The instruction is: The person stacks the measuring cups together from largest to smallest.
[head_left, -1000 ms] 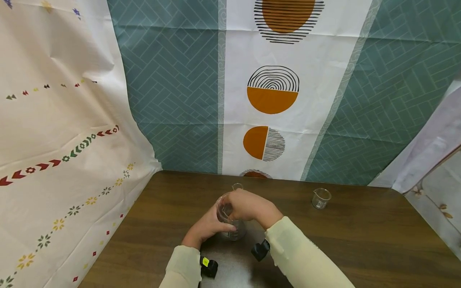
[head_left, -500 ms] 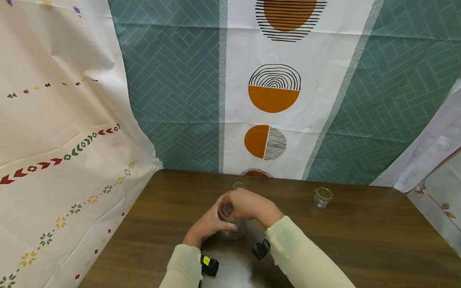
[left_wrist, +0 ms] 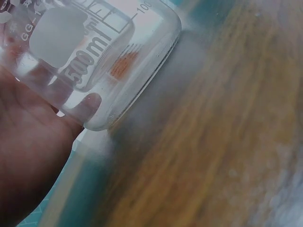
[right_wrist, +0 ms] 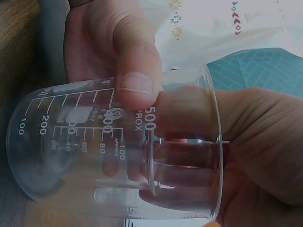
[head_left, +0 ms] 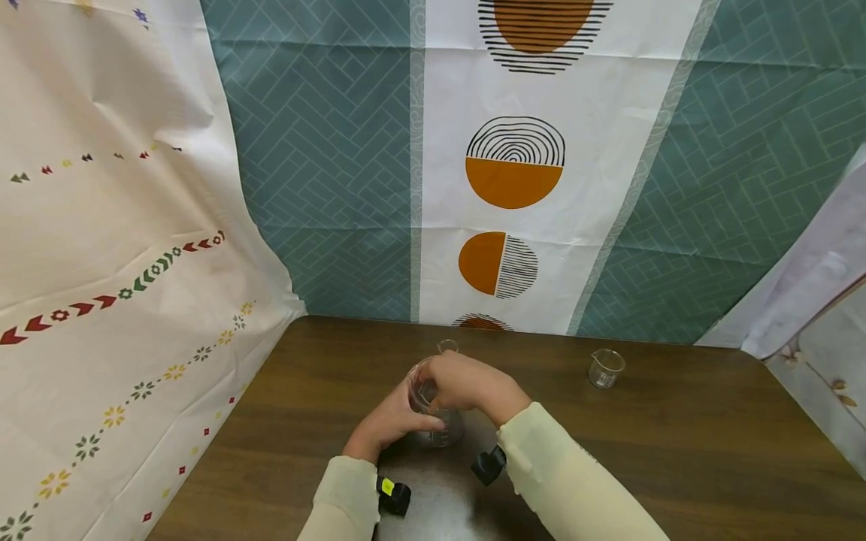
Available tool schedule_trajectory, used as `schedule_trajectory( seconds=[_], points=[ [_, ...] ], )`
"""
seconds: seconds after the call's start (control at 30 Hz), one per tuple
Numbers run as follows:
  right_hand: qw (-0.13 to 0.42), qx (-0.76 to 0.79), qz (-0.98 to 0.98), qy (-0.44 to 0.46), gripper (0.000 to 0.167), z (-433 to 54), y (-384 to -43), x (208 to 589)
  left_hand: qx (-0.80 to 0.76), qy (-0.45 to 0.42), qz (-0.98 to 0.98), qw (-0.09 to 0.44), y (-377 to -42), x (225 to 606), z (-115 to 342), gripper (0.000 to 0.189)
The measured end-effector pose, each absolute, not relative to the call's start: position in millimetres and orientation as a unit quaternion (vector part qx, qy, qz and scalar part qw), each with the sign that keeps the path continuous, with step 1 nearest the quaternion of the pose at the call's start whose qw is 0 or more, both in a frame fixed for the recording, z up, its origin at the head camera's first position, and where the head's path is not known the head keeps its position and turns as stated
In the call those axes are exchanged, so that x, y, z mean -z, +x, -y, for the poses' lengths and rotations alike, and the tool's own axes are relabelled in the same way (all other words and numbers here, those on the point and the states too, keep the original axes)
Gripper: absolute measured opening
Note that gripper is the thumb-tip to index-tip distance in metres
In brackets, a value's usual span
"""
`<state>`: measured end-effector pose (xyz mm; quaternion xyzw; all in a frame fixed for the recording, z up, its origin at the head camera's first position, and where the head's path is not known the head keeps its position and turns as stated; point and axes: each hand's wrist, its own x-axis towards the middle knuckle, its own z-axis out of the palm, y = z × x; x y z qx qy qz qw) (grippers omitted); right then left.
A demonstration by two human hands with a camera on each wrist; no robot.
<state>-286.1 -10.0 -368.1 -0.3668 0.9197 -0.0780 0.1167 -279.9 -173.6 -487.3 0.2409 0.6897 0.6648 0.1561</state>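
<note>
A large clear glass beaker (right_wrist: 28,142) with a 500 ml scale is held in my left hand (head_left: 389,424), thumb on its near side and its base close over the table in the left wrist view. A smaller glass beaker (right_wrist: 118,151), its scale marked to 100, sits inside the large one. My right hand (head_left: 470,383) reaches in through the large beaker's mouth and grips the small beaker near its rim; some fingers show through both glass walls. From the head, my right hand covers much of the large beaker's opening.
Another small glass beaker (head_left: 606,368) stands at the back right of the brown wooden table (head_left: 676,443). Just beyond my right hand, the rim of a further glass vessel (head_left: 447,346) shows. A patterned cloth (head_left: 352,165) hangs along the table's back edge; a cream one (head_left: 135,285) borders the left.
</note>
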Motion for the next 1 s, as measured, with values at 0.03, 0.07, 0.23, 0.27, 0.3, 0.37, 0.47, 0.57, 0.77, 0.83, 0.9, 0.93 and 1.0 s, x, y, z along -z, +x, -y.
schedule_trajectory(
  seconds=[0.03, 0.07, 0.23, 0.27, 0.3, 0.37, 0.47, 0.57, 0.77, 0.83, 0.9, 0.93, 1.0],
  points=[
    [0.117, 0.079, -0.919, -0.368, 0.041, 10.0, -286.1, 368.1, -0.665, 0.242, -0.689, 0.156, -279.9, 487.4, 173.6, 0.101],
    [0.117, 0.079, -0.919, -0.369, 0.041, 9.9, -286.0, 368.2, -0.665, 0.242, -0.689, 0.156, -279.9, 487.5, 173.5, 0.101],
    [0.118, 0.083, -0.917, -0.373, 0.039, 9.6, -286.7, 368.4, -0.668, 0.24, -0.687, 0.155, -280.1, 488.0, 173.3, 0.101],
    [0.119, 0.083, -0.917, -0.373, 0.038, 9.6, -287.1, 368.5, -0.669, 0.24, -0.687, 0.155, -280.1, 488.0, 173.3, 0.101],
    [0.12, 0.083, -0.917, -0.372, 0.037, 9.7, -287.3, 368.4, -0.669, 0.24, -0.686, 0.155, -280.1, 488.0, 173.4, 0.102],
    [0.121, 0.082, -0.917, -0.371, 0.037, 10.0, -287.8, 368.7, -0.671, 0.243, -0.683, 0.157, -280.1, 487.9, 173.5, 0.102],
    [0.127, 0.083, -0.918, -0.367, 0.037, 10.3, -288.4, 368.3, -0.67, 0.249, -0.681, 0.158, -280.1, 487.5, 173.7, 0.102],
    [0.131, 0.082, -0.92, -0.361, 0.039, 10.6, -288.6, 367.8, -0.667, 0.249, -0.684, 0.157, -280.4, 487.5, 173.8, 0.101],
    [0.131, 0.074, -0.921, -0.36, 0.041, 11.7, -289.1, 368.8, -0.67, 0.244, -0.683, 0.159, -281.9, 487.8, 173.2, 0.1],
    [0.13, 0.073, -0.92, -0.363, 0.041, 12.1, -289.5, 369.3, -0.669, 0.246, -0.683, 0.158, -281.9, 487.9, 173.4, 0.1],
    [0.13, 0.071, -0.92, -0.363, 0.041, 12.6, -289.9, 369.6, -0.667, 0.25, -0.685, 0.156, -281.9, 487.9, 173.5, 0.1],
    [0.131, 0.072, -0.92, -0.362, 0.041, 12.8, -290.0, 369.7, -0.666, 0.252, -0.685, 0.155, -281.9, 488.0, 173.5, 0.1],
    [0.132, 0.072, -0.92, -0.363, 0.041, 13.2, -290.2, 370.0, -0.665, 0.256, -0.684, 0.154, -282.0, 488.5, 173.8, 0.1]
  ],
)
